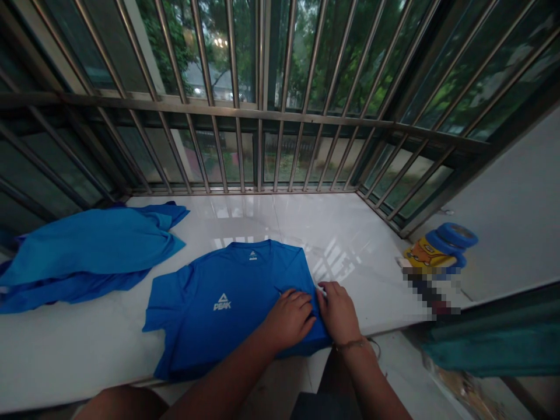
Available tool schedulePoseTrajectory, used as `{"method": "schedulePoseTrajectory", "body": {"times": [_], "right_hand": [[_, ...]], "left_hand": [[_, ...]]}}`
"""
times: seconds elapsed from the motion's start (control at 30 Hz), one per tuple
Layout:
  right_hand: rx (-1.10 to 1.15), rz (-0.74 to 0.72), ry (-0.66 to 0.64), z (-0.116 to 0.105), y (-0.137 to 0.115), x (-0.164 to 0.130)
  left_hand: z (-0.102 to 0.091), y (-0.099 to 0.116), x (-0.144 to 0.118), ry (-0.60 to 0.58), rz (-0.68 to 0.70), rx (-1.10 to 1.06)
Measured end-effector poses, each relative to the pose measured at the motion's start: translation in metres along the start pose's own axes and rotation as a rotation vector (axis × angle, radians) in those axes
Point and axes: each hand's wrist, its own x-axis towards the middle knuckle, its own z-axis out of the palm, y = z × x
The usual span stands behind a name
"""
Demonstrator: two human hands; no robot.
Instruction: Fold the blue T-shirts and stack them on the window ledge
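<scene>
A blue short-sleeved T-shirt [196, 332] lies front up on the white ledge, its collar toward the window and its lower part hanging over the near edge. A white PEAK logo marks its chest. My left hand [289, 319] rests on the shirt's right side, fingers bent and closed on the fabric by the sleeve. Just right of it, my right hand [340, 312] has thumb and fingers together at the sleeve's outer edge. Fabric between the right fingertips is mostly hidden. The left sleeve of the picture is spread out flat.
More blue garments [96, 242] lie in a loose pile at the left of the ledge [324, 219]. A yellow and blue cartoon bottle [433, 251] stands at the right by the wall. Metal window bars [260, 116] close off the far side. A green curtain [503, 332] hangs at lower right.
</scene>
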Motion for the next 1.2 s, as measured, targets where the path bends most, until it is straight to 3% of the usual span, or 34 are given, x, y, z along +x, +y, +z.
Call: {"method": "schedulePoseTrajectory", "body": {"times": [0.17, 0.33, 0.43, 0.6, 0.67, 0.73, 0.83, 0.93, 1.0, 1.03, 1.13, 1.2], "right_hand": [[-0.003, 0.1, 0.004, 0.008, -0.001, 0.002], [0.057, 0.189, 0.008, 0.009, 0.006, 0.002], [0.089, 0.222, 0.012, 0.008, 0.007, 0.001], [0.103, 0.262, -0.018, 0.006, 0.005, 0.004], [0.1, 0.269, -0.018, 0.006, 0.003, 0.005], [0.098, 0.28, -0.014, 0.005, 0.003, 0.006], [0.123, 0.297, 0.024, 0.001, 0.002, 0.008], [0.155, 0.207, 0.107, -0.01, -0.006, 0.008], [0.18, 0.102, 0.149, -0.019, -0.023, 0.004], [0.209, 0.057, 0.15, -0.024, -0.037, 0.002], [0.374, -0.029, 0.026, -0.031, -0.092, -0.008], [0.487, -0.077, -0.104, -0.029, -0.132, -0.014]], "left_hand": [[-0.003, 0.006, 0.002, -0.006, -0.011, 0.067], [-0.016, 0.011, -0.015, 0.0, -0.228, 0.173], [-0.052, -0.007, -0.054, 0.093, -0.462, 0.199], [-0.142, -0.062, -0.161, 0.281, -1.045, 0.545], [-0.166, -0.083, -0.198, 0.249, -1.24, 0.64], [-0.176, -0.103, -0.223, 0.171, -1.306, 0.608], [-0.177, -0.127, -0.235, 0.136, -1.193, 0.426], [-0.172, -0.132, -0.226, 0.278, -1.083, 0.303], [-0.168, -0.119, -0.216, 0.432, -0.948, 0.236], [-0.165, -0.108, -0.212, 0.467, -0.816, 0.193], [-0.151, -0.071, -0.208, 0.324, -0.326, 0.126], [-0.139, -0.052, -0.215, 0.24, -0.181, 0.139]]}}
